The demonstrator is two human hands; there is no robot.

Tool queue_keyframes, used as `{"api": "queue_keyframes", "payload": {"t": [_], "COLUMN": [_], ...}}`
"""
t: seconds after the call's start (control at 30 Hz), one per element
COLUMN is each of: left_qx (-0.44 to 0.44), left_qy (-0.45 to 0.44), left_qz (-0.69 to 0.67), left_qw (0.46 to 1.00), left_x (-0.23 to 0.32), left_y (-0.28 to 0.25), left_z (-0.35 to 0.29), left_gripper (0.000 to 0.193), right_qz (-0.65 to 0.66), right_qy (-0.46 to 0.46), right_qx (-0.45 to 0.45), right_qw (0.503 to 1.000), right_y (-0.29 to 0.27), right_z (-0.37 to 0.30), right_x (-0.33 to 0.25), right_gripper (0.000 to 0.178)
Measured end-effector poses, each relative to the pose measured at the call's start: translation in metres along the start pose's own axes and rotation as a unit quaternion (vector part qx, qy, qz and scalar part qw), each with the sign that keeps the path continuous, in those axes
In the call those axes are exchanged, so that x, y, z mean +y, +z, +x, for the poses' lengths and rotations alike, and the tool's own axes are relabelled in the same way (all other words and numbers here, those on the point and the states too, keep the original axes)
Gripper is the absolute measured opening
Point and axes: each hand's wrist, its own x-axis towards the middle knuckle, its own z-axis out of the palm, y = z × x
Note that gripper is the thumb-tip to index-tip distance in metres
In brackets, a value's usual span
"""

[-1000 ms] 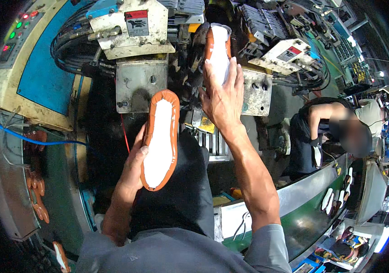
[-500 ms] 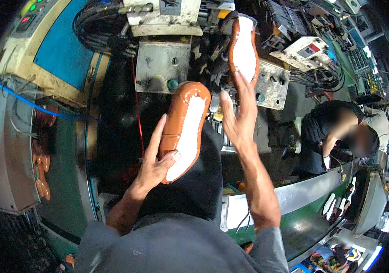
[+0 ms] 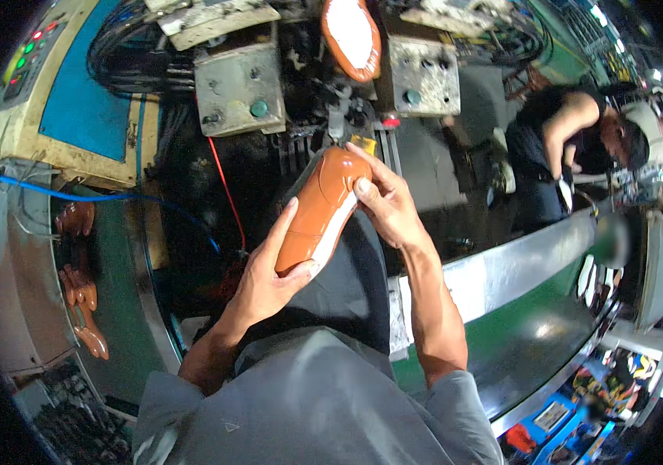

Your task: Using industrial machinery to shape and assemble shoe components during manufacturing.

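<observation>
A glossy orange-brown shoe upper on a last (image 3: 320, 209), with a white sole side, lies tilted between my hands in front of my lap. My left hand (image 3: 261, 275) grips its near end, thumb over the white side and fingers along the brown side. At the far end my right hand (image 3: 392, 205) pinches the rounded tip, thumb on the edge and index finger over the top. Beyond, at the machine's top middle, sits a second orange-brown shoe upper (image 3: 351, 39), white sole facing up.
Metal blocks with green buttons (image 3: 260, 108) flank the machine's middle. A blue-fronted cabinet (image 3: 99, 93) stands left, above a green belt (image 3: 126, 325) beside brown uppers (image 3: 79, 291). Right, a metal-edged conveyor (image 3: 533, 248) carries white-soled pieces; a person (image 3: 571, 139) bends beyond it.
My right hand has come down from the upper on the machine and now holds the far end of the one in my left hand. That upper has rolled, showing more brown side. The view has shifted.
</observation>
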Motion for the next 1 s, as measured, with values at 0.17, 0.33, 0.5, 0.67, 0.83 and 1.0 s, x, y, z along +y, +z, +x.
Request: {"api": "queue_keyframes", "payload": {"t": [0.17,0.33,0.5,0.67,0.83,1.0], "left_qx": [0.001,-0.002,-0.058,-0.187,-0.424,-0.557], "left_qy": [0.021,0.038,0.066,0.066,-0.008,0.028], "left_qz": [0.08,0.165,0.213,0.129,-0.075,-0.002], "left_qw": [0.997,0.985,0.973,0.972,0.903,0.83], "left_x": [-0.018,-0.031,-0.021,-0.042,-0.036,-0.036], "left_y": [0.027,0.047,0.078,0.122,0.244,0.384], "left_z": [-0.015,-0.026,-0.016,0.022,0.075,0.088], "left_gripper": [0.097,0.103,0.106,0.106,0.097,0.09], "right_qz": [0.098,-0.111,-0.625,-0.624,-0.649,-0.556], "right_qy": [0.047,0.099,0.116,0.221,0.148,0.184], "right_qx": [0.028,0.259,0.463,0.504,0.496,0.506], "right_qw": [0.994,0.954,0.618,0.556,0.558,0.634], "right_y": [-0.017,-0.078,-0.138,-0.125,-0.13,-0.074], "right_z": [-0.054,-0.151,-0.321,-0.375,-0.408,-0.407], "right_x": [0.01,0.075,0.194,0.213,0.229,0.206], "right_gripper": [0.074,0.05,0.059,0.055,0.045,0.046]}}
